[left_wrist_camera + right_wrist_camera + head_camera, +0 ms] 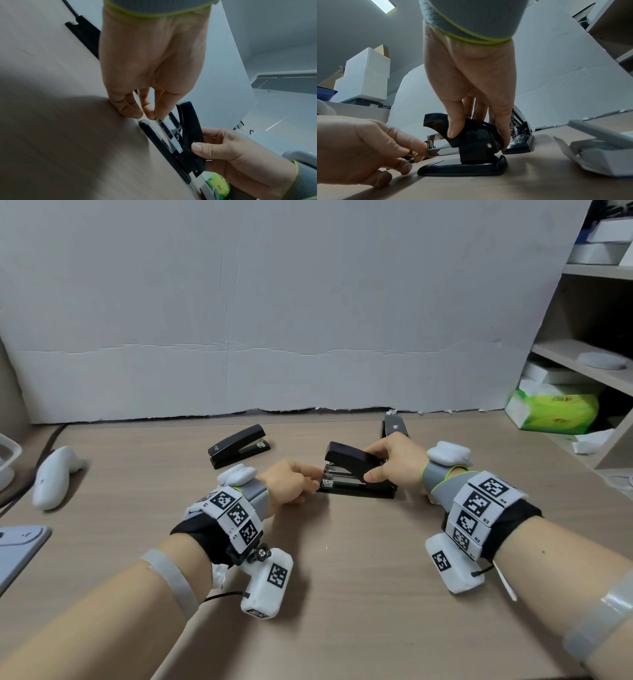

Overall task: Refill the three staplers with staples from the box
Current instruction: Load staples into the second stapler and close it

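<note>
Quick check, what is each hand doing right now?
Left hand: fingertips pinch the front end of the open stapler's metal staple tray.
Right hand: grips that stapler's raised black top cover.

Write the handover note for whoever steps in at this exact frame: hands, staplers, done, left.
Left hand: fingertips pinch at the front end of the metal staple channel of the middle stapler.
Right hand: grip on that stapler's raised black top cover, holding it open.
Second stapler: closed, far left on the desk.
Third stapler: behind the right hand, lid up.
Staple box: open, right of the right hand.
Done: middle stapler opened. Whether any stapler is loaded cannot be told.
Left: finish loading, close, check the others.
</note>
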The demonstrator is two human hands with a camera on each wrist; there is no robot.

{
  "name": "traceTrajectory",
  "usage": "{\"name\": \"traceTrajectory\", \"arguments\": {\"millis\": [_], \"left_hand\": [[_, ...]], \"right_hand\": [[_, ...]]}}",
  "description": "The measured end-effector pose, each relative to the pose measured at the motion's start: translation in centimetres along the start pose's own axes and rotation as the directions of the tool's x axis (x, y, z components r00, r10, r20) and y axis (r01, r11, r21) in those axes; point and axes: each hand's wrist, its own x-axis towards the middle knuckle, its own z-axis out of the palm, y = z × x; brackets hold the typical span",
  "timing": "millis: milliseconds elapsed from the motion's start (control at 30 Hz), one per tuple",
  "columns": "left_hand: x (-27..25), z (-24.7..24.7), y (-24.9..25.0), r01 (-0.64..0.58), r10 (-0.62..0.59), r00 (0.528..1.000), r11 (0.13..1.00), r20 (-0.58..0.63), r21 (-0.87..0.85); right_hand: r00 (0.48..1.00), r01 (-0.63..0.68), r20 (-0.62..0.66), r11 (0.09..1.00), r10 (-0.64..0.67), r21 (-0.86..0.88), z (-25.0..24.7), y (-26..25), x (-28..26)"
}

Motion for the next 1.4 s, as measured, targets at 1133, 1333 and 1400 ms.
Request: {"name": "traceTrajectory", "arguments": {"millis": [1133, 1333, 1400], "left_hand": [[-0.8, 0.5, -0.1, -0.107, 0.102, 0.993, 0.992, 0.062, 0.072], [-0.2, -0.4, -0.1, -0.162, 0.199, 0.975, 0.942, -0.100, 0.293], [0.0, -1.3, -0.2, -0.166, 0.247, 0.953, 0.912, -0.178, 0.375]], "right_hand": [[0.999, -0.032, -0.023, 0.999, 0.032, 0.024, -0.1, 0.0, -1.4], [1.000, -0.017, 0.002, 1.000, 0.017, -0.007, -0.6, 0.3, -1.6], [1.000, -0.017, -0.003, 1.000, 0.017, -0.014, -0.7, 0.4, -1.7]]}}
